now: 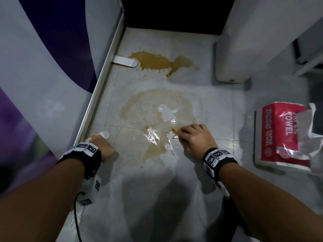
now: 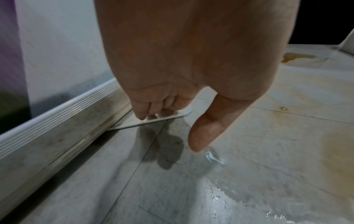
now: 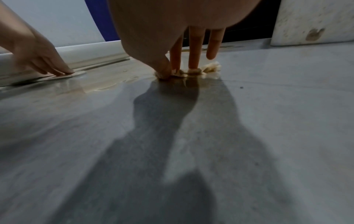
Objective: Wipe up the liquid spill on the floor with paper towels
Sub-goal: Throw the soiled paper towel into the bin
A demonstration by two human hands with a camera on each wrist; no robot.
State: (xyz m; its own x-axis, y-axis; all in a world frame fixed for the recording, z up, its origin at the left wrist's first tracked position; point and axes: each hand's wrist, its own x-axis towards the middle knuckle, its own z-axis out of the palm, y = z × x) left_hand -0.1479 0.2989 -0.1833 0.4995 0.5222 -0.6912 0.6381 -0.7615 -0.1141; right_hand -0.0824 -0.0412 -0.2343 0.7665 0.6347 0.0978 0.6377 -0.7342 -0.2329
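Brown liquid lies on the pale tiled floor (image 1: 218, 119): a dark puddle (image 1: 160, 64) at the far end, a smeared ring (image 1: 132, 105) in the middle and a small pool (image 1: 155, 149) between my hands. My right hand (image 1: 194, 137) presses a soaked, brown wad of paper towel (image 1: 176, 131) onto the wet floor at the ring's near right edge. In the right wrist view straight fingers (image 3: 193, 57) and the thumb tip bear down on the wad (image 3: 208, 69). My left hand (image 1: 102, 145) holds nothing; its fingertips rest on a white floor plate (image 2: 168, 116) by the wall rail.
An opened red paper towel pack (image 1: 283, 135) lies on the floor at the right. A metal rail (image 1: 97, 95) runs along the left wall, with a second white plate (image 1: 125, 61) beside the far puddle. A white pillar base (image 1: 232, 63) stands at the far right.
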